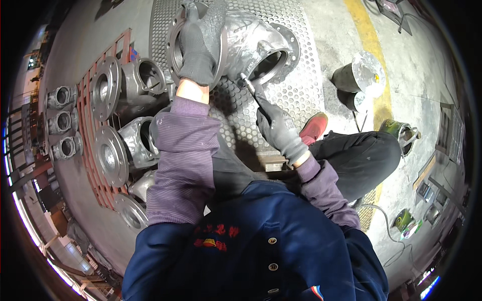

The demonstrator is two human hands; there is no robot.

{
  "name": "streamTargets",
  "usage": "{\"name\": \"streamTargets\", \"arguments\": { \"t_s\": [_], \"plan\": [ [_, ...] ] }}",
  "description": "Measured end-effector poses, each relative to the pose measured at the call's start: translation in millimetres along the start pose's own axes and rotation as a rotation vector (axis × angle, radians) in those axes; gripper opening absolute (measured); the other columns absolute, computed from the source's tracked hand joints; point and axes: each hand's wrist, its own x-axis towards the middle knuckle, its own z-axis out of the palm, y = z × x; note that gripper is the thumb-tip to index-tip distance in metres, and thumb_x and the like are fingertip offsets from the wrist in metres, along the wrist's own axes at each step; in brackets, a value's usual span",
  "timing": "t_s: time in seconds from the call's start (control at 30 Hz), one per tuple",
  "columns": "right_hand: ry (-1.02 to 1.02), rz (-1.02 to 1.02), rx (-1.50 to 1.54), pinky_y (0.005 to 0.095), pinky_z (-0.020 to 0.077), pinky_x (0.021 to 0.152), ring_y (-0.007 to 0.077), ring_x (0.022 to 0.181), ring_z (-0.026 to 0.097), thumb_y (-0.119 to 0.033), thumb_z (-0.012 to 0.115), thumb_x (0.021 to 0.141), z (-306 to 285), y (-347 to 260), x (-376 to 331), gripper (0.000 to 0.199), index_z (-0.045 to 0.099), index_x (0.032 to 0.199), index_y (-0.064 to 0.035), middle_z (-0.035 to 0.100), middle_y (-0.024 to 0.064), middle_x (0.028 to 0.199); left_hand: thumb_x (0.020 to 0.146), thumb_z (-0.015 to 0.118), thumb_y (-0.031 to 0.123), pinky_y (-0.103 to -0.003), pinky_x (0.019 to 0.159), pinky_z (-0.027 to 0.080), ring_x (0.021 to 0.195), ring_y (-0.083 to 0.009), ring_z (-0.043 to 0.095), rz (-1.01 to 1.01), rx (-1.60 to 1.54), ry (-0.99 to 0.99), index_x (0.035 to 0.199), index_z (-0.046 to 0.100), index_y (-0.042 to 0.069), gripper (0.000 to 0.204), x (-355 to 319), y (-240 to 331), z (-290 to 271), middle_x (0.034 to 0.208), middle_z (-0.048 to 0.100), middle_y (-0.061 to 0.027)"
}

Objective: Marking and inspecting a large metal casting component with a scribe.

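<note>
- A grey concrete floor (326, 30) carries a perforated steel plate (296, 95); a yellow painted stripe (369, 40) runs past its right edge.
- Left of the plate, grey flanged valve castings (125, 90) crowd a red metal rack (88, 125); paint cans (359, 75) stand right.
- The large grey cast valve body (246, 45) lies on the plate, long axis left-right, one flanged mouth facing the person.
- The gloved left hand (197, 50) grips its left flange.
- The gloved right hand (278, 128) is closed around a thin dark tool (249, 84), tip at that mouth's rim.
</note>
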Motion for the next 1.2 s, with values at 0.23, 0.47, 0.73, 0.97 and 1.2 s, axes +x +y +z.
{"name": "streamTargets", "arguments": {
  "t_s": [0.23, 0.47, 0.73, 0.97, 1.2],
  "plan": [
    [0.164, -0.162, 0.293, 0.0218, 0.0412, 0.052, 0.0049, 0.056, 0.047, -0.018, 0.052, 0.095, -26.8, -6.8, -7.4, 0.046, 0.044, 0.138, -0.0030, 0.057, 0.0006, 0.072, 0.088, 0.061, 0.040, -0.031, 0.087, 0.043, 0.096, -0.0201, 0.055, 0.255, 0.162, -0.090, 0.125, 0.053, -0.006, 0.060, 15.4, -26.2, -2.7, 0.107, 0.060, -0.0114],
    [0.176, 0.124, 0.409, 0.0219, 0.0393, 0.044, 0.0041, 0.048, 0.045, -0.031, 0.054, 0.095, -105.2, -23.1, 22.6, 0.054, 0.039, 0.142, -0.0103, 0.057, 0.0005, 0.068, 0.086, 0.064, 0.037, -0.032, 0.092, 0.044, 0.104, -0.0231, 0.057, -0.067, -0.284, -0.179, 0.132, 0.047, -0.003, 0.063, 28.5, -9.4, 1.2, 0.112, 0.060, -0.0152],
    [-0.035, -0.363, 0.090, 0.0300, 0.0451, 0.082, 0.0177, 0.095, 0.057, -0.032, 0.053, 0.095, -132.9, 18.3, 137.4, 0.049, 0.045, 0.138, -0.0103, 0.059, 0.0104, 0.106, 0.086, 0.068, 0.025, -0.027, 0.079, 0.050, 0.087, -0.0149, 0.062, -0.224, 0.037, -0.196, 0.133, 0.048, 0.002, 0.055, 106.1, -47.9, -0.1, 0.102, 0.065, -0.0090],
    [-0.066, -0.538, 0.024, 0.0370, 0.0455, 0.094, 0.0305, 0.107, 0.060, -0.024, 0.056, 0.093, -114.5, 31.5, 221.4, 0.040, 0.054, 0.129, -0.0062, 0.063, 0.0183, 0.114, 0.086, 0.069, 0.027, -0.022, 0.064, 0.047, 0.067, -0.0065, 0.055, -0.278, -0.162, -0.193, 0.138, 0.045, 0.005, 0.062, 156.5, -60.1, -7.8, 0.080, 0.062, -0.0004],
    [-0.032, -0.676, 0.100, 0.0373, 0.0467, 0.090, 0.0305, 0.099, 0.063, -0.020, 0.057, 0.093, -105.7, 41.1, 255.8, 0.037, 0.057, 0.123, 0.0013, 0.063, 0.0199, 0.112, 0.088, 0.064, 0.031, -0.022, 0.066, 0.047, 0.070, -0.0073, 0.057, -0.284, -0.113, -0.252, 0.140, 0.042, 0.006, 0.062, 177.5, -77.4, -16.6, 0.081, 0.063, -0.0021]
  ]
}}
